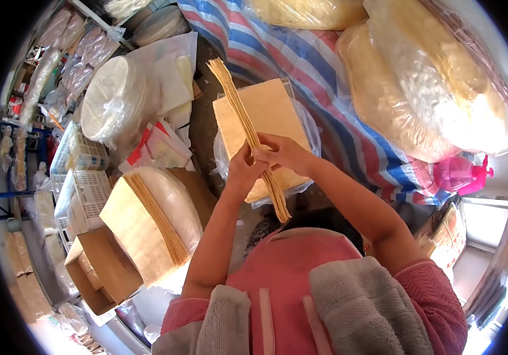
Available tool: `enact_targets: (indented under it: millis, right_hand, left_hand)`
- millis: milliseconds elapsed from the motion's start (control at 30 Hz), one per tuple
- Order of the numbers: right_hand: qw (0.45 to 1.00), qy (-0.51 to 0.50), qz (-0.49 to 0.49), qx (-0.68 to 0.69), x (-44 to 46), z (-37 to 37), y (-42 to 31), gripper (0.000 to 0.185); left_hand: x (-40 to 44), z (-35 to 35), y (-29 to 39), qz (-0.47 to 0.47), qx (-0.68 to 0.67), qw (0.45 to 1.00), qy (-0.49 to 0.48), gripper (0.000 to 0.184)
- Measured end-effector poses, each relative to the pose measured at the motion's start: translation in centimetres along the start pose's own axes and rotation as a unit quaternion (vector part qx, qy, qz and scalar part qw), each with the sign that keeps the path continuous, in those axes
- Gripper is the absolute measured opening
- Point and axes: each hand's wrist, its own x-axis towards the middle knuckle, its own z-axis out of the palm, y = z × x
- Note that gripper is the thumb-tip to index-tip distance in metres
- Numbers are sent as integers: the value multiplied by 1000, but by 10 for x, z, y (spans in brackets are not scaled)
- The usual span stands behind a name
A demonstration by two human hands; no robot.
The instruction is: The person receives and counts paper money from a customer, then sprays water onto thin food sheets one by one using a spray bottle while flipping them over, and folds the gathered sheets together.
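Both hands meet around the middle of a long, narrow bundle of layered tan strips (230, 89), held slantwise in front of me. My left hand (244, 170) is closed around it from the left. From the other side my right hand (286, 155) grips it, its fingers touching those of the left. Beneath lies a stack of tan square sheets (280, 109) on clear plastic. To the left, a similar bundle of tan strips (158, 219) rests on a tan sheet (127, 216). What the sheets and strips are made of I cannot tell.
Left of me stand an open cardboard box (109, 269), white plastic baskets (82, 198) and a plastic-wrapped round stack (112, 100). A striped tarp (325, 89) spreads across the far side under large filled plastic bags (408, 89). A pink spray bottle (461, 174) is at right.
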Motion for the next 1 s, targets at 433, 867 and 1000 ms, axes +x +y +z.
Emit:
enact_targets:
  millis: [433, 867, 1000]
  right_hand:
    - [994, -48, -93, -21, -6, 9, 27, 99]
    - [993, -70, -76, -60, -26, 16, 17, 87]
    - [996, -72, -38, -37, -29, 11, 19, 78]
  left_hand:
    - [2, -26, -31, 22, -76, 997, -6, 29]
    - [-29, -26, -13, 12, -105, 990, -95, 65]
    - [-27, -25, -14, 16, -120, 988, -98, 67]
